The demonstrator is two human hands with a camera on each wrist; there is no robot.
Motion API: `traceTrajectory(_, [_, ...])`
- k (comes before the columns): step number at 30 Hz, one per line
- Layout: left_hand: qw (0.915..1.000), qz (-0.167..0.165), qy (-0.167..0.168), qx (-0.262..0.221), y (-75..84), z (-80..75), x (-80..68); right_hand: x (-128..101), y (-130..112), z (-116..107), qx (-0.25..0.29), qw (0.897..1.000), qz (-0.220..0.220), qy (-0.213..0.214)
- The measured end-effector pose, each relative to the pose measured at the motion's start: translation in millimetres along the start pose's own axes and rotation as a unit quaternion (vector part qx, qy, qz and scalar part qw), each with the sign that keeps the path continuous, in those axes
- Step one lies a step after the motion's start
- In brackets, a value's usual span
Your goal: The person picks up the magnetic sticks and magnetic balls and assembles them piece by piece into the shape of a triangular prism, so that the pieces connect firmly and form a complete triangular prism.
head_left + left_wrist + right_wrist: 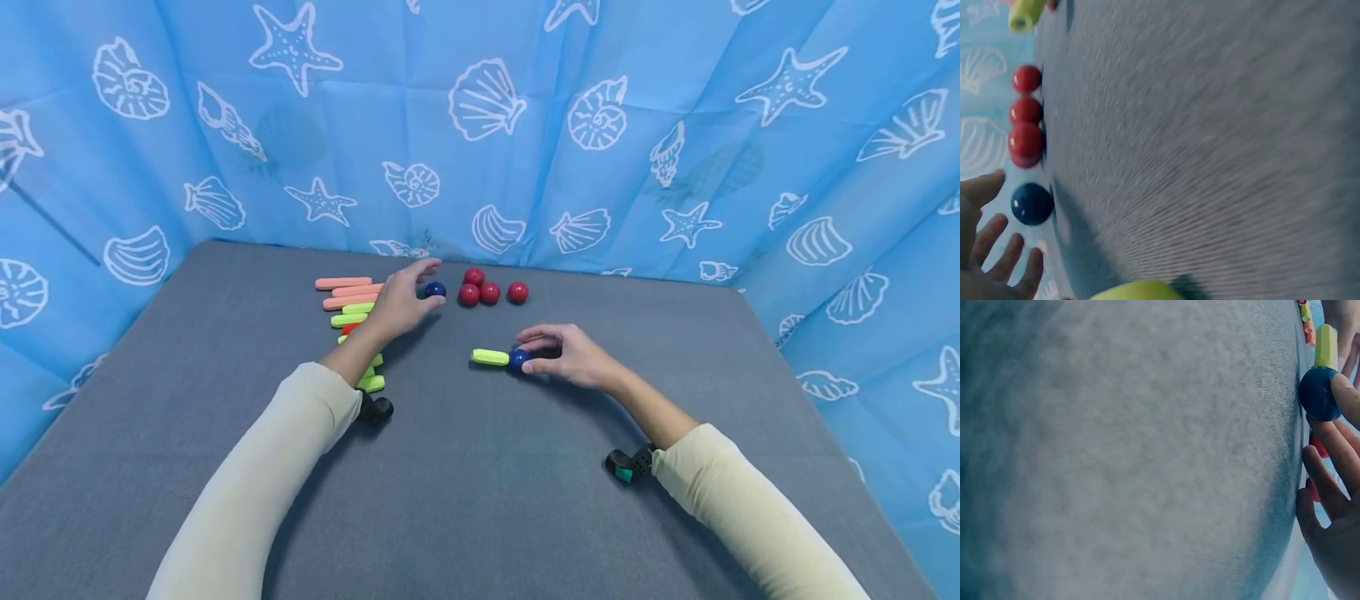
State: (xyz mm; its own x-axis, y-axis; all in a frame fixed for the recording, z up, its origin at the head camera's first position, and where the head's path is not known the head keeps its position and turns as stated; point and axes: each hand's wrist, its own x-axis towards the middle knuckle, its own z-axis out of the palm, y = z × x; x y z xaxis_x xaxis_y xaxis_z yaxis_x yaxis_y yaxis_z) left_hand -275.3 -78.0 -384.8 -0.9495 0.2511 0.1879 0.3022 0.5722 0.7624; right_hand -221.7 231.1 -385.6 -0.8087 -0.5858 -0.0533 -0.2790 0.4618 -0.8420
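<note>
- The right hand (573, 357), right of centre in the head view, pinches a blue ball (518, 359) in curled fingertips; that ball touches the end of a green stick (490, 357) lying flat on the grey table (480, 500); the right wrist view shows the same joint at its upper right edge.
- The left hand (401, 302), above and left of centre, has its fingers spread and relaxed around a second blue ball (435, 289), gripping nothing; the left wrist view shows this ball just clear of the fingertips at the lower left of the frame.
- To do this step well, I judge the left hand should close thumb and forefinger on the far ball from both sides so it cannot roll towards the red balls (489, 290); the right hand should keep ball and stick pressed down and in line while the other hand works.
- Count: two blue balls; four red balls, clustered at upper centre against the shell-print backdrop (600, 125).
- Sticks: one green by the right hand; three orange sticks (348, 292) at the top of a column left of centre; below them several more green and one red end, partly hidden by the left forearm, so their number I cannot tell.
</note>
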Motion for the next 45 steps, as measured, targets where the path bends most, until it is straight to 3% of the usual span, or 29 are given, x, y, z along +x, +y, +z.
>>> traceTrajectory(9, [0.9983,-0.055,-0.009,-0.017,-15.3,-2.4,9.1,-1.0,-1.2,0.0,0.001,1.000,0.010,-0.002])
traceTrajectory(18, [0.9970,-0.073,-0.015,-0.020,-12.6,-2.2,11.7,-0.2,-2.8,-0.6,-0.001,1.000,0.002,-0.010])
traceTrajectory(22, [0.9972,-0.064,-0.037,-0.006,-9.1,-2.4,10.2,0.3,-2.5,-0.5,0.000,1.000,0.002,-0.010])
traceTrajectory(28, [0.9902,-0.037,-0.134,-0.011,0.8,-5.2,1.0,0.1,-2.0,-0.9,0.002,1.000,0.009,-0.009])
traceTrajectory(31, [0.9857,-0.023,-0.166,-0.016,3.0,-5.2,-6.4,-0.4,-2.3,-0.4,0.000,1.000,0.006,-0.008])
traceTrajectory(45, [0.9761,0.016,-0.211,-0.049,7.3,0.8,-28.0,1.0,-7.6,4.7,-0.036,0.999,-0.007,0.014])
